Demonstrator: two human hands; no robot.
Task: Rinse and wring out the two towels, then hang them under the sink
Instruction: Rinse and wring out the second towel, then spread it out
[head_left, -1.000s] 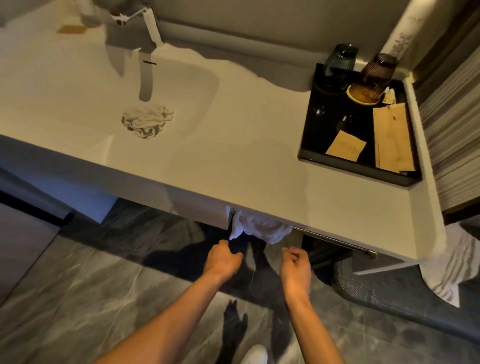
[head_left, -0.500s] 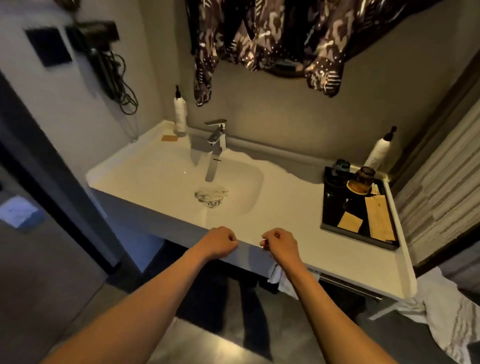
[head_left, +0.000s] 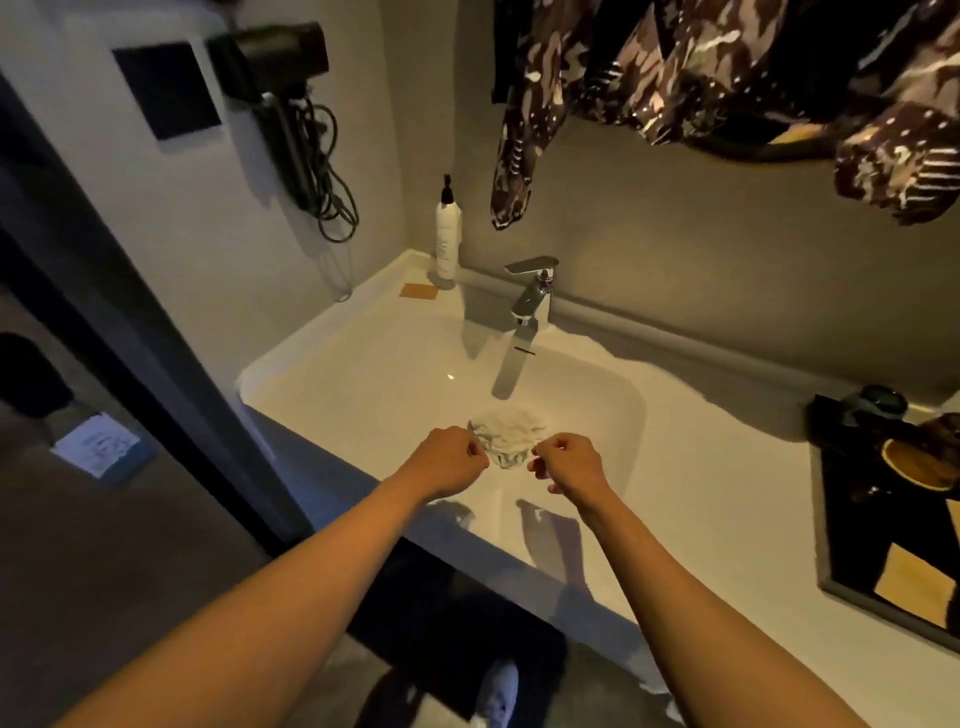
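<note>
A crumpled white towel (head_left: 511, 434) lies in the white sink basin (head_left: 395, 384), below the chrome faucet (head_left: 524, 317). My left hand (head_left: 449, 460) hovers just left of the towel, fingers curled closed, with nothing in it. My right hand (head_left: 566, 465) hovers just right of it, also loosely closed and empty. Neither hand touches the towel. The other towel, under the counter, is hidden from view.
A white pump bottle (head_left: 448, 234) stands at the back left of the counter. A black tray (head_left: 893, 525) with cups and paper packets sits at the right. A hair dryer (head_left: 280, 78) hangs on the left wall. Patterned clothing (head_left: 727, 78) hangs above the faucet.
My hands let go of the towel hung under the counter, rose over the counter edge and now hover above the towel in the basin. My head lifted.
</note>
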